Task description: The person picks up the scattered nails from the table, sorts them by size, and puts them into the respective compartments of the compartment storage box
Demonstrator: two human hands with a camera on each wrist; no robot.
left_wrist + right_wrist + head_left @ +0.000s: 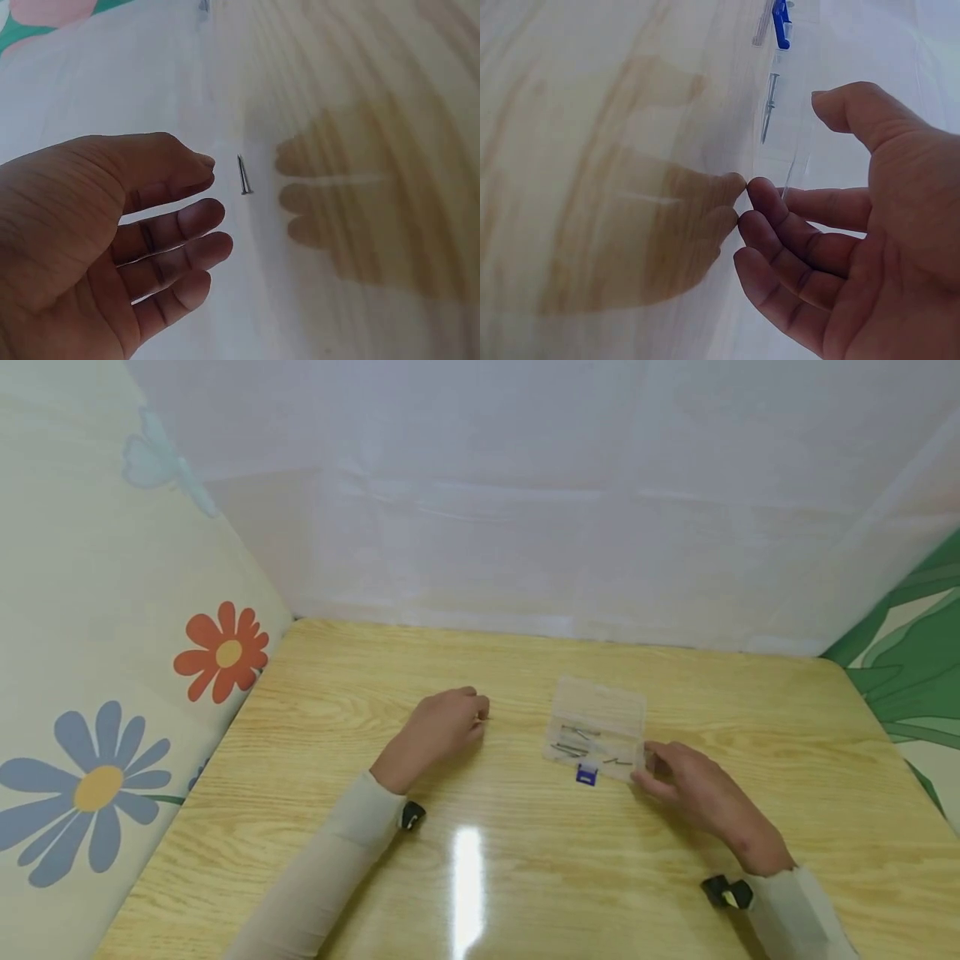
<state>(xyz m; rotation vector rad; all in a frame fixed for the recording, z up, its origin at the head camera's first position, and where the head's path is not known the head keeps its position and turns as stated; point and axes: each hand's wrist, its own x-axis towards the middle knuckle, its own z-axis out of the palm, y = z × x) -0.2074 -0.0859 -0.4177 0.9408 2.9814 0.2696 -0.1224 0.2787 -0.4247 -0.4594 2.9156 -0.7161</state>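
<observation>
My left hand (446, 722) is low over the table, fingers loosely bent. In the left wrist view, a small metal nail (244, 176) lies on the table just beyond the thumb and fingertips, apart from them. A clear plastic box (600, 703) with a blue latch (587, 774) at its front edge sits right of the middle. Several nails (572, 749) lie in its front part. My right hand (697, 789) is at the box's right side, fingers loosely bent and close against its edge. Its thumb stands apart from the other fingers in the right wrist view.
The wood-grain table (360, 668) ends at a pale sheet (480, 527) at the back. A flower-patterned panel (97, 693) borders it on the left, and a green leaf-patterned one (911, 643) on the right. A bright light reflection lies near the front.
</observation>
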